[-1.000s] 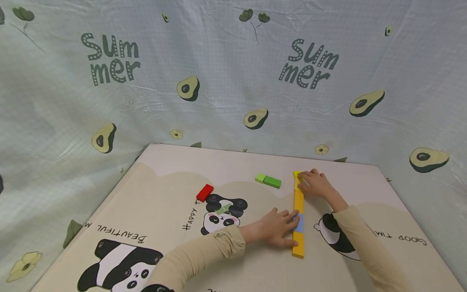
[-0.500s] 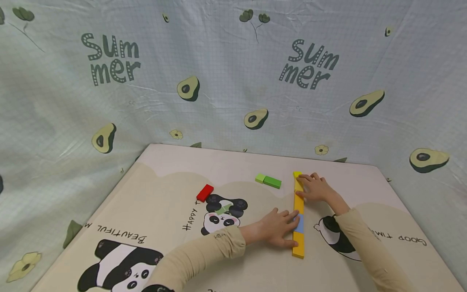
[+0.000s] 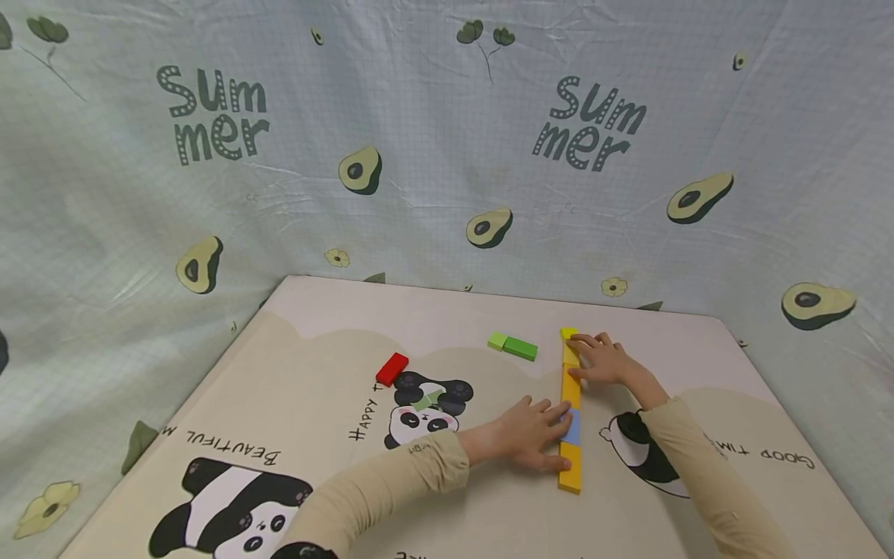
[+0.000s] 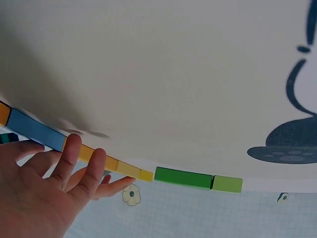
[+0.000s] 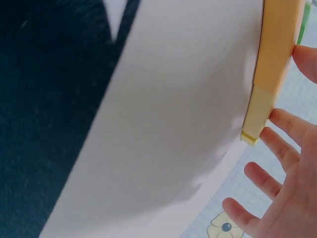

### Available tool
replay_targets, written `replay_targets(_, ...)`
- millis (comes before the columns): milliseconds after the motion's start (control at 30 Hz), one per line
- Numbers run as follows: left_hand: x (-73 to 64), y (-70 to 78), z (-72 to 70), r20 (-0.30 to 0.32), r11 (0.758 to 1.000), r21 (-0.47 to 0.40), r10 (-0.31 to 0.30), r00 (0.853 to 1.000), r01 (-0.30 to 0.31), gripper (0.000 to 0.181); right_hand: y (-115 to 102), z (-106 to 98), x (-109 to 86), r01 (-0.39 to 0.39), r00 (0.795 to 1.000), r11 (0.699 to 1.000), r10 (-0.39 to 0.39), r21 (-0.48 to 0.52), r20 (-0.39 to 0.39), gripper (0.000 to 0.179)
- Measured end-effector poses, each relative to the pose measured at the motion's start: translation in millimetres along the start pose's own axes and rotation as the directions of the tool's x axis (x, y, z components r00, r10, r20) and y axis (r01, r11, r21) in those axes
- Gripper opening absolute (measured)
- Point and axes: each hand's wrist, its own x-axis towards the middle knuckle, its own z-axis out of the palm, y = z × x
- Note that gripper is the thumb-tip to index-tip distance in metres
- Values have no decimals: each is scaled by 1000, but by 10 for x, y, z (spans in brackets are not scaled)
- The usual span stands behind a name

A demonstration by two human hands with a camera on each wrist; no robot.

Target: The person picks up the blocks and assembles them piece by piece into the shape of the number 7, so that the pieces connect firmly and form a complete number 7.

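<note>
A straight row of flat toy blocks runs away from me at right of centre in the head view. From near to far come an orange block (image 3: 569, 480), a blue block (image 3: 572, 427), another orange block (image 3: 570, 386), a yellow block (image 3: 569, 355) and a small bright yellow block (image 3: 567, 333). Along its left side, my left hand (image 3: 527, 436) touches the row with spread fingers, its thumb at the near orange block. From the right, fingertips of my right hand (image 5: 292, 183) touch the far part of the row, its fingers extended and apart.
A green block (image 3: 521, 348) and a light green block (image 3: 497, 341) lie end to end left of the row's far end. Farther left is a red block (image 3: 393, 369). The panda-print table (image 3: 314, 373) meets an avocado-patterned curtain (image 3: 419, 155) at the back.
My right hand has shifted slightly toward me along the row and spread its fingers, uncovering more of the yellow blocks. The left hand and the loose blocks keep their places.
</note>
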Motion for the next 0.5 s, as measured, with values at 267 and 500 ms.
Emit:
replay_targets(267,2,-41,13,19,999,-47,1,1000,0,70,2,-9,10,-13,1000,1000,13,19,14,65)
replay_targets(500,29,-103,5,1,989,-145,-5,1000,5,59,8,-23,3,-11,1000,1000,11,16,20,66)
